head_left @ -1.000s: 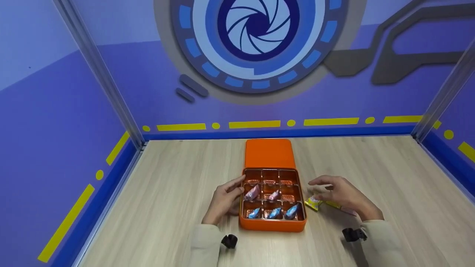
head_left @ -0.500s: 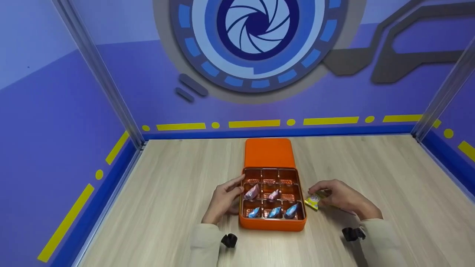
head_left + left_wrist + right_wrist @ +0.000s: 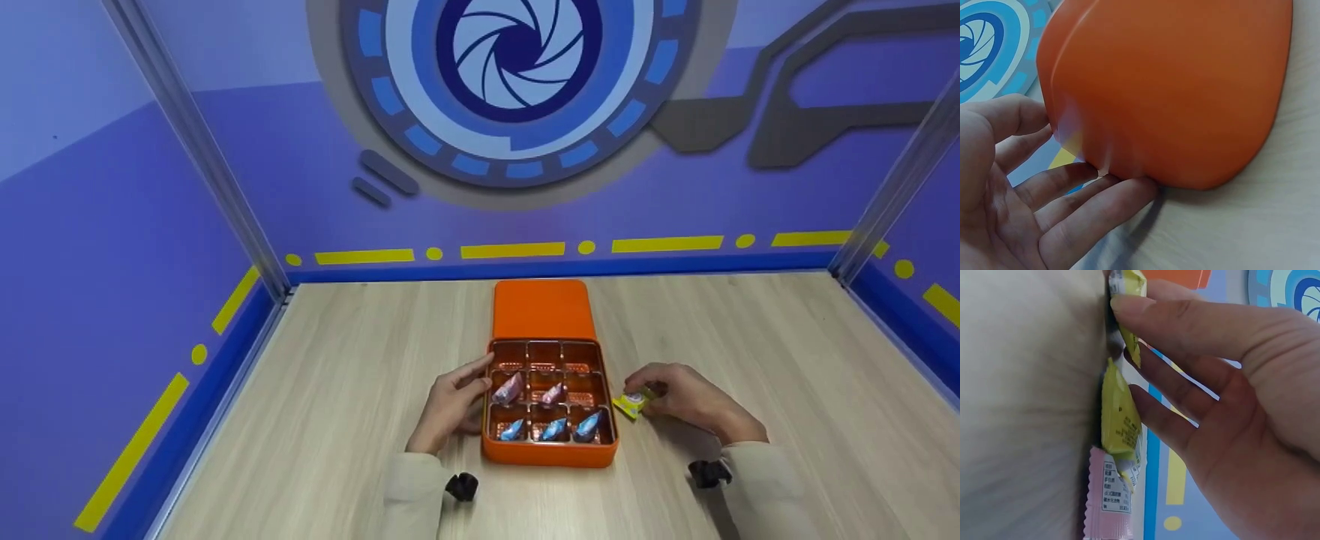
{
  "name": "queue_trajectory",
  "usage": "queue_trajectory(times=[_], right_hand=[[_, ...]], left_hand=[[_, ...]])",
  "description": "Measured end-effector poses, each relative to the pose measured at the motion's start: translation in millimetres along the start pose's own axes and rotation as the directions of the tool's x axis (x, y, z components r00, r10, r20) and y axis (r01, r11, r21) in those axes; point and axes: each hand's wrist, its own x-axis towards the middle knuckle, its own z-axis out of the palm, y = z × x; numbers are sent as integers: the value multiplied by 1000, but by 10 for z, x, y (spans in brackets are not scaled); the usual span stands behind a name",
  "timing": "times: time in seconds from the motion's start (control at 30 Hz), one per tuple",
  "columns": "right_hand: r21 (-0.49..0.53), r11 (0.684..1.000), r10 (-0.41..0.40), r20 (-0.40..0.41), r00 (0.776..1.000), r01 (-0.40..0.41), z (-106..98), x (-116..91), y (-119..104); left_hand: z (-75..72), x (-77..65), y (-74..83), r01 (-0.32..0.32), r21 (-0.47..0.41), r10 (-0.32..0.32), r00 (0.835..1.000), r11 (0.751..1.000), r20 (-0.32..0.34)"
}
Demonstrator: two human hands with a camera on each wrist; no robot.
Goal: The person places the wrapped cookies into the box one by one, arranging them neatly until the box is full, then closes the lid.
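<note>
An orange box (image 3: 551, 454) holds a clear brown tray divided into several compartments. Three blue-wrapped candies lie across its near row, the middle one a blue candy (image 3: 554, 430). Two pink-wrapped candies, among them a pink candy (image 3: 508, 389), sit in the middle row. My left hand (image 3: 448, 407) rests its fingertips against the box's left side, as the left wrist view also shows. Right of the box, my right hand (image 3: 694, 401) pinches a yellow-wrapped candy (image 3: 631, 403) low at the table. In the right wrist view, the thumb presses on that candy.
A second yellow candy (image 3: 1121, 413) and a pink-wrapped piece (image 3: 1109, 500) lie on the table by my right palm. Beyond the box lies its orange lid (image 3: 543, 309). Blue panels (image 3: 225, 172) enclose the wooden table (image 3: 360, 337) at back and sides.
My right fingers have closed from a spread pose onto the yellow candy, which has shifted slightly. The left hand and the box stay as they were.
</note>
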Motion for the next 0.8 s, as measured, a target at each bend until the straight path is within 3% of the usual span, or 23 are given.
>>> queue_trajectory(times=[0.37,0.53,0.8], right_hand=[[-111,993,25,-46,999,-30,50,27,-12],[-108,993,48,-49,998,-53,61,37,-17],[-115,993,9,-83,997,-19,62,27,12]], left_hand=[[-20,-2,-5,-12,-13,12,1000,1000,26],[-17,-4,-8,-9,-23,9,1000,1000,20],[-20,2,-15,-10,-1,10,1000,1000,16]])
